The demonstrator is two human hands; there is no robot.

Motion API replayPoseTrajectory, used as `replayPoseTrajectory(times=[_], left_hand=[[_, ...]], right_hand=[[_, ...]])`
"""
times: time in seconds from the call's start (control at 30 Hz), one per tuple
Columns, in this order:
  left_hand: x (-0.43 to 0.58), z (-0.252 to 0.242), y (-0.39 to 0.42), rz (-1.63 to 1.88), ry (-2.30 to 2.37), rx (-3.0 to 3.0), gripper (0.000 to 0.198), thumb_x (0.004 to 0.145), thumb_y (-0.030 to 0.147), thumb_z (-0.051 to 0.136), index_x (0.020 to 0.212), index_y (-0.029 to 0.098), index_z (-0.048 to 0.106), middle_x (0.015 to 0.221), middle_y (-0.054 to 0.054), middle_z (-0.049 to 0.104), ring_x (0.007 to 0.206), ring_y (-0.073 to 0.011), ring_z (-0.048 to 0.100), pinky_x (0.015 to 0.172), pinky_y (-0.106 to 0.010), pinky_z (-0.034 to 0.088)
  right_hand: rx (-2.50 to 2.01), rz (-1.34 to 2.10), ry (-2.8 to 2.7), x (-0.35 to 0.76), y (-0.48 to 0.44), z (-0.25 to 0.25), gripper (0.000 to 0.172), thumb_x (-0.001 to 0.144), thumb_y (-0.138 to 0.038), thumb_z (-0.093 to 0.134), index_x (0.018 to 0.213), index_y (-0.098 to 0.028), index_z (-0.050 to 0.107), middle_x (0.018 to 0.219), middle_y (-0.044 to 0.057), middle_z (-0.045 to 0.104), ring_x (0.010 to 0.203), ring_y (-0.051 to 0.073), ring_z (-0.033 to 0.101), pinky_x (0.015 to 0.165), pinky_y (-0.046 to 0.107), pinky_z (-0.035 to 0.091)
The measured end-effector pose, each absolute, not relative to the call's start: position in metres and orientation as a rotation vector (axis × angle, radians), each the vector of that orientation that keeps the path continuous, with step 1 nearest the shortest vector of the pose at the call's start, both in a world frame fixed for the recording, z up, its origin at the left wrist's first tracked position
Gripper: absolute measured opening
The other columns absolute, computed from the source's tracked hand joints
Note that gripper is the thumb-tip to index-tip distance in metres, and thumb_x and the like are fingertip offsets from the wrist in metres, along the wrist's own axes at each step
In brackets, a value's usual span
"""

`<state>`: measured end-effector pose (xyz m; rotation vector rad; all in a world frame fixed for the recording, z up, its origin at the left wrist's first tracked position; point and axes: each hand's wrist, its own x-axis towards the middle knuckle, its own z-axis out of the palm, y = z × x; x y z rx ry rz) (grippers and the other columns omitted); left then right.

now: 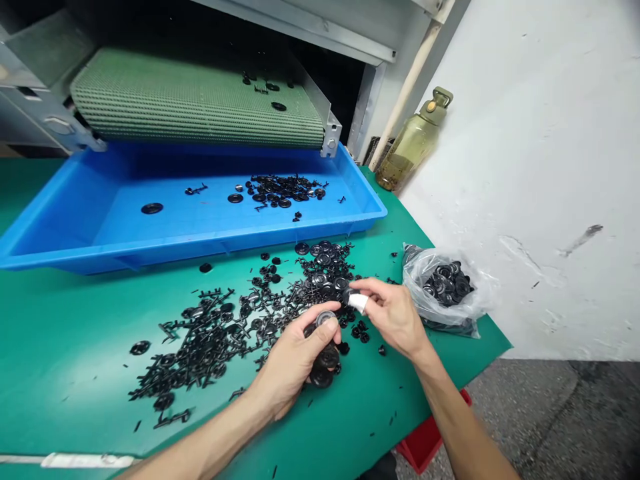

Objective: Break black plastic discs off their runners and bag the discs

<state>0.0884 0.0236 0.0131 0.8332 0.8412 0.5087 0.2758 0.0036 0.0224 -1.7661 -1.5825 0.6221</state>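
Note:
My left hand (pixel 293 363) is closed round a stack of black round plastic discs (pixel 324 363), with one ring-shaped disc (pixel 326 317) pinched on top at the thumb. My right hand (pixel 393 313) is just to its right, fingers pinched on a small black piece (pixel 349 295); one finger wears white tape (pixel 358 303). Both hands hover over a green table (pixel 60 360) at the right edge of a spread of black discs and sprue pieces (pixel 235 327).
A blue tray (pixel 100 227) holding a few black parts sits behind the pile, under a green conveyor belt (pixel 195 100). A clear plastic bag of black discs (pixel 445 287) lies at the right. An olive water bottle (pixel 413 140) leans by the white wall. A red bin (pixel 425 440) shows below the table edge.

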Motion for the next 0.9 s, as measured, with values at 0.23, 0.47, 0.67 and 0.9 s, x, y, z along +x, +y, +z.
replayPoseTrajectory(times=[0.23,0.47,0.67,0.9], left_hand=[[0.088,0.014,0.02,0.573,0.952,1.248,0.021,0.09,0.042,0.052,0.087,0.021,0.056,0.072,0.004,0.057,0.062,-0.012,0.045,0.057,-0.023,0.035],[0.086,0.018,0.025,0.577,0.926,1.15,0.023,0.084,0.039,0.061,0.098,0.021,0.059,0.073,0.001,0.064,0.071,-0.0147,0.056,0.064,-0.024,0.042],[0.087,0.012,0.027,0.57,0.874,0.683,0.029,0.083,0.045,0.065,0.102,0.025,0.055,0.073,0.002,0.062,0.054,-0.0083,0.049,0.047,-0.017,0.036],[0.087,0.013,0.029,0.621,0.731,0.568,0.028,0.087,0.048,0.061,0.089,0.022,0.051,0.08,0.001,0.059,0.051,-0.0049,0.048,0.036,-0.011,0.025]], right_hand=[[-1.753,0.64,-1.472,0.239,-0.014,0.019,0.021,0.083,-0.015,0.049,0.086,-0.018,0.069,0.065,-0.002,0.064,0.053,0.01,0.051,0.051,0.021,0.036],[-1.829,0.528,-1.676,0.243,-0.009,0.02,0.03,0.088,-0.016,0.04,0.111,-0.019,0.06,0.064,-0.003,0.06,0.052,0.013,0.052,0.055,0.023,0.037],[-1.965,0.378,-1.9,0.269,0.03,0.017,0.032,0.085,-0.013,0.047,0.109,-0.023,0.064,0.087,0.002,0.064,0.076,0.017,0.059,0.071,0.026,0.042],[-1.902,0.377,-1.896,0.267,0.033,0.004,0.034,0.083,-0.008,0.045,0.109,-0.02,0.063,0.107,0.008,0.058,0.089,0.019,0.057,0.082,0.03,0.044]])
